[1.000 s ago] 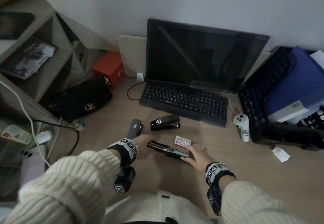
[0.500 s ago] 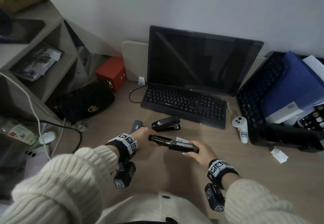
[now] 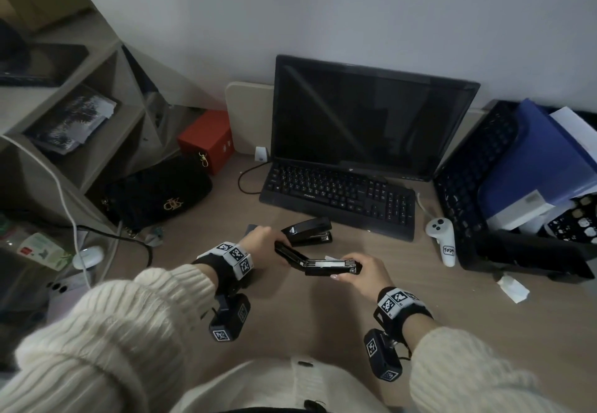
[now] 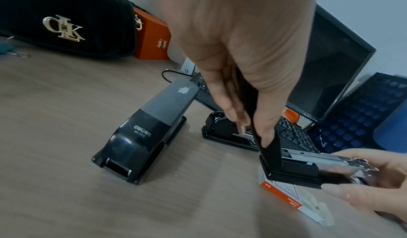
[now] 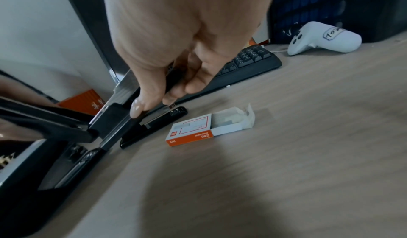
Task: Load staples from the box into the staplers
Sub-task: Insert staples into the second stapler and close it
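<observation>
Above the desk [image 3: 226, 283], between both hands, the stapler [image 3: 318, 261] is now lifted clear of the surface where it lay a second ago, and its cover is swung back, exposing the metal channel. Left hand [image 3: 265, 246] pinches the cover end; right hand [image 3: 361, 272] grips the base, fingers curled round it. Loading can proceed once a strip is taken. The box [image 5: 209, 128] lies open on the desk below, near two more staplers [image 4: 145, 133], both shut.
</observation>
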